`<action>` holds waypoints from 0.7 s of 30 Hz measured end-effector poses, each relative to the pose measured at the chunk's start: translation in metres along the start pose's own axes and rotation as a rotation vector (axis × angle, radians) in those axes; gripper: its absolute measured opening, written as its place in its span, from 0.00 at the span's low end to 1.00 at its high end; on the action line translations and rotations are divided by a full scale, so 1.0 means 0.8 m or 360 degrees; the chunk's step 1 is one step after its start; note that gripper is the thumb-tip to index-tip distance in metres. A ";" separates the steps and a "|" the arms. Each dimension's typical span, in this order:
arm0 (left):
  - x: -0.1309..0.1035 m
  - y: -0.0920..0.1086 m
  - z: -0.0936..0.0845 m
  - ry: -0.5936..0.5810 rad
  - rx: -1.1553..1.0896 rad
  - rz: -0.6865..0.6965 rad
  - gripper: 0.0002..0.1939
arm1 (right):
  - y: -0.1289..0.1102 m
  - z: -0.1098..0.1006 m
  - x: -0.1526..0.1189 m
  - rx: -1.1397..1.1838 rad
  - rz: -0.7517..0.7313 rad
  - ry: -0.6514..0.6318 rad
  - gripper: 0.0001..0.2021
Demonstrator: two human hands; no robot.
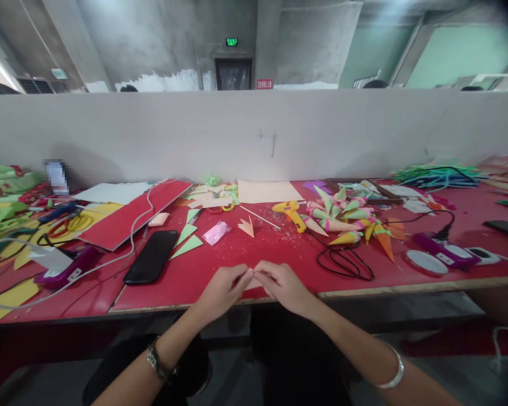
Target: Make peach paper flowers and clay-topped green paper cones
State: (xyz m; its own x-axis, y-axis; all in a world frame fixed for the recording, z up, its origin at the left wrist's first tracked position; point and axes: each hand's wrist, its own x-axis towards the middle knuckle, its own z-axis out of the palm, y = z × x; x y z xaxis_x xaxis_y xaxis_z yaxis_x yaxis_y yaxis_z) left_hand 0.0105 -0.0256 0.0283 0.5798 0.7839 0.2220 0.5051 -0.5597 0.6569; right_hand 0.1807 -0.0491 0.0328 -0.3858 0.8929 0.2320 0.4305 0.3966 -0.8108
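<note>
My left hand (225,288) and my right hand (283,283) meet fingertip to fingertip at the front edge of the red table (275,242). Both are closed in a pinch on a small pale peach piece of craft sheet (254,282), mostly hidden by the fingers. Just beyond them lie a folded peach paper piece (246,226) and a small pink packet (216,232). Green cut triangles (188,243) are left of these. A yellow hot glue gun (292,214) rests to the right, beside a bunch of pink, green and yellow cones (336,211).
A black phone (151,256) lies left of my hands. Purple power strips (444,249) sit at both sides, with a looped black cable (347,265) at right. A red board (138,214) lies at left, a peach sheet (268,192) at the back. A pale partition (220,135) stands behind.
</note>
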 end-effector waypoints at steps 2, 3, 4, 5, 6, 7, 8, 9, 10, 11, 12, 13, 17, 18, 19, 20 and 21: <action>0.008 0.003 -0.004 0.0019 -0.0132 -0.0052 0.18 | -0.003 0.000 0.004 -0.0045 -0.0026 0.0179 0.13; 0.012 0.004 -0.005 0.0048 -0.0150 -0.0049 0.18 | -0.004 0.000 0.006 -0.0050 -0.0019 0.0242 0.12; 0.014 0.003 -0.006 0.0093 -0.0142 -0.0042 0.18 | -0.004 0.000 0.007 -0.0024 0.0010 0.0268 0.12; 0.016 0.001 -0.006 0.0140 -0.0123 -0.0038 0.18 | -0.003 0.001 0.008 0.0026 0.0052 0.0271 0.12; 0.018 -0.001 -0.007 0.0171 -0.0113 -0.0042 0.19 | -0.002 0.001 0.008 0.0090 0.0091 0.0258 0.12; 0.019 -0.003 -0.007 0.0176 -0.0116 -0.0053 0.20 | -0.001 0.001 0.009 0.0157 0.0113 0.0238 0.12; 0.020 -0.005 -0.007 0.0159 -0.0130 -0.0065 0.21 | 0.000 0.000 0.008 0.0219 0.0113 0.0219 0.12; 0.022 -0.007 -0.008 0.0135 -0.0148 -0.0077 0.22 | 0.002 -0.001 0.008 0.0269 0.0097 0.0205 0.12; 0.023 -0.008 -0.009 0.0101 -0.0172 -0.0089 0.23 | 0.002 -0.002 0.008 0.0304 0.0077 0.0198 0.12; 0.024 -0.010 -0.010 0.0062 -0.0206 -0.0101 0.24 | 0.003 -0.004 0.007 0.0327 0.0061 0.0194 0.11; 0.026 -0.011 -0.012 0.0024 -0.0255 -0.0107 0.24 | 0.003 -0.007 0.007 0.0346 0.0054 0.0183 0.11; 0.028 -0.013 -0.013 -0.0016 -0.0320 -0.0103 0.24 | 0.001 -0.010 0.006 0.0362 0.0051 0.0156 0.11; 0.034 -0.020 -0.016 -0.0174 -0.0602 -0.0025 0.25 | -0.006 -0.020 0.005 0.0342 0.0020 -0.0029 0.10; 0.035 -0.022 -0.016 -0.0184 -0.0623 -0.0010 0.25 | -0.007 -0.022 0.004 0.0308 0.0018 -0.0048 0.10; 0.036 -0.024 -0.016 -0.0183 -0.0619 -0.0006 0.25 | -0.007 -0.022 0.005 0.0266 0.0025 -0.0046 0.10; 0.036 -0.025 -0.017 -0.0177 -0.0598 -0.0015 0.25 | -0.006 -0.022 0.005 0.0226 0.0042 -0.0033 0.10; 0.037 -0.026 -0.017 -0.0168 -0.0564 -0.0032 0.24 | -0.004 -0.022 0.006 0.0198 0.0062 -0.0019 0.10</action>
State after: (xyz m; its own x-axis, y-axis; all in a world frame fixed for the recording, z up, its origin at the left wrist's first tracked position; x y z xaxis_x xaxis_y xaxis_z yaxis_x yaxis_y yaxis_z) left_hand 0.0086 0.0132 0.0313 0.6442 0.7513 0.1431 0.2752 -0.4023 0.8732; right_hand 0.1916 -0.0423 0.0460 -0.3805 0.9044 0.1930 0.3411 0.3313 -0.8797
